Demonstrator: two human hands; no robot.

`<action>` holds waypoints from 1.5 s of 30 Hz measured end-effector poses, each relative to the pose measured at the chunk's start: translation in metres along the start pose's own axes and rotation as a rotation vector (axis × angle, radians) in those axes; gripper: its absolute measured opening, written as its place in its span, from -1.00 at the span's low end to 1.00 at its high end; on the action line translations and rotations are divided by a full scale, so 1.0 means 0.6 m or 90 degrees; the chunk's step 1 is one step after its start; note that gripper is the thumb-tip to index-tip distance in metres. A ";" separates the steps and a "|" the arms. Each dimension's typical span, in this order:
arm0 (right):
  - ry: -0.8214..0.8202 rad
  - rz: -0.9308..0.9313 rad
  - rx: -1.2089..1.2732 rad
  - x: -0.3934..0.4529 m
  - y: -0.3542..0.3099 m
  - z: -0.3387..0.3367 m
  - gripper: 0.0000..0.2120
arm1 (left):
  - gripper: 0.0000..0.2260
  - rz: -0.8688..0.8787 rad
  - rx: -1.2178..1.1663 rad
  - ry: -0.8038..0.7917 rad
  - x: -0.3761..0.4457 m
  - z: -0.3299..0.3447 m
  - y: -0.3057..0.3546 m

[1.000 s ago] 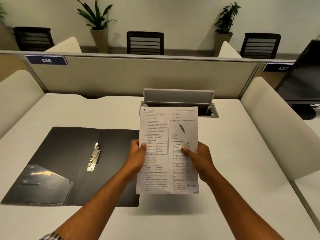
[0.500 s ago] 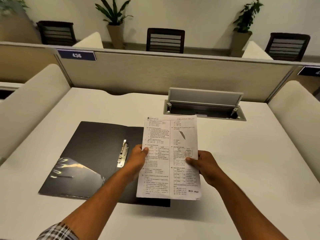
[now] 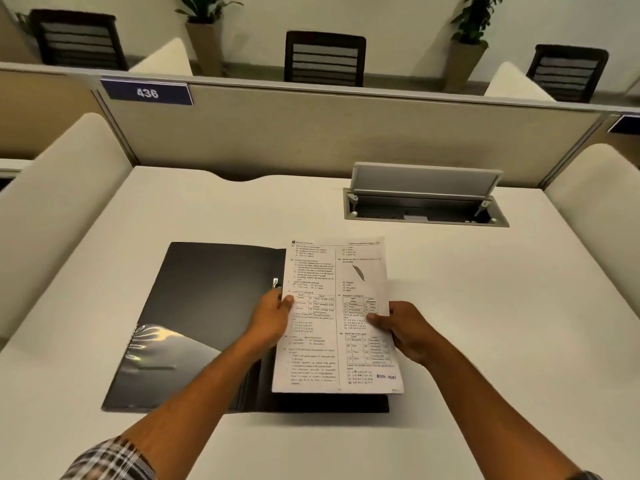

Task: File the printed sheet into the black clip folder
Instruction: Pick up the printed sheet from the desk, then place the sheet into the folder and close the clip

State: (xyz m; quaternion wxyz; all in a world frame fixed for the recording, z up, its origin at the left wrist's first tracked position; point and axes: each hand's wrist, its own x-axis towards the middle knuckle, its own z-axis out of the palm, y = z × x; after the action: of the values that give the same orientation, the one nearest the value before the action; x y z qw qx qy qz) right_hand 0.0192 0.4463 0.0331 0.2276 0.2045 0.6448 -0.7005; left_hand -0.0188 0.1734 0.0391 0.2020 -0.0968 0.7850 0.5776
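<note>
The printed sheet (image 3: 337, 299) hangs low over the right half of the open black clip folder (image 3: 207, 306), which lies flat on the white desk (image 3: 485, 323). My left hand (image 3: 273, 320) pinches the sheet's left edge, thumb on top. The right edge is pinched by my right hand (image 3: 405, 330) the same way. Just the top tip of the folder's metal clip (image 3: 275, 282) shows beside the sheet; the rest is hidden behind my left hand and the paper. A clear plastic pocket (image 3: 162, 348) shines on the folder's left flap.
An open cable hatch with a raised grey lid (image 3: 422, 199) sits in the desk at the back right. Beige partitions (image 3: 311, 133) wall the desk at the back and both sides, with a blue "436" label (image 3: 147, 93). Chairs and potted plants stand beyond.
Both hands have lowered the sheet and carried it left over the folder's right half, covering most of the clip. The camera has tilted down and turned left.
</note>
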 end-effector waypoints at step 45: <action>0.091 0.062 -0.120 0.076 0.028 0.045 -0.82 | -0.41 0.261 0.658 0.026 0.048 -0.094 -0.184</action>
State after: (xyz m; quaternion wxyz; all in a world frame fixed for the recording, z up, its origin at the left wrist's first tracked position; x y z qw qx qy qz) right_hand -0.0079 0.4157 -0.0047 0.2332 0.2628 0.7114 -0.6087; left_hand -0.0138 0.0877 -0.0550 0.0913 0.1586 0.9727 0.1425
